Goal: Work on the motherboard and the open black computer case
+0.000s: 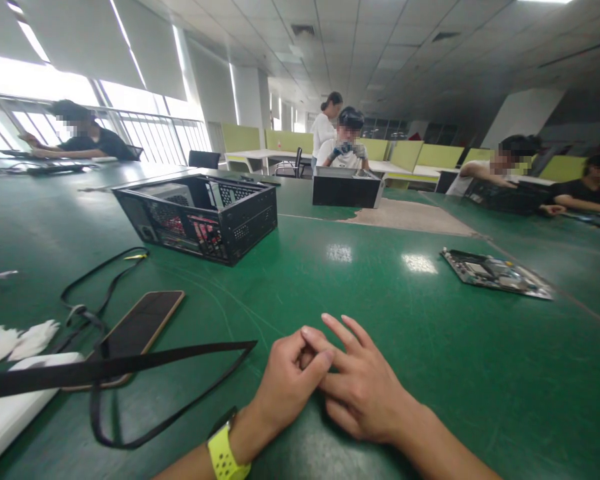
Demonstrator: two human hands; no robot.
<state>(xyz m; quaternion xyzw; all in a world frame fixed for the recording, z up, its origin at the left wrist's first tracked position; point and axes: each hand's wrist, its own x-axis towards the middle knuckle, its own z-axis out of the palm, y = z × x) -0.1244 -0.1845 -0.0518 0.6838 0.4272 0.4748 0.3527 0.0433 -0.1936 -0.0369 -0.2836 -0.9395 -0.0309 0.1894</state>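
Note:
Above the near part of the green table (pixel 375 293), my two hands meet. My left hand (pixel 293 373), with a watch on a yellow-green strap (pixel 225 453) at its wrist, is closed around a finger of my right hand (pixel 363 390). The right hand has two fingers stretched out and apart, and no object shows in it. To the left lie a phone (pixel 153 320) and a black strap (pixel 180 353) that crosses over it. Farther off are an open black computer case (pixel 245 227) and, at the right, a circuit board (pixel 500 273).
A white object (pixel 10 413) and white gloves (pixel 35 340) lie at the left edge. A black cable (pixel 105 267) curls behind the phone. Across the table a person in gloves (pixel 347 150) sits behind another case (pixel 345 189). Other people sit at both sides.

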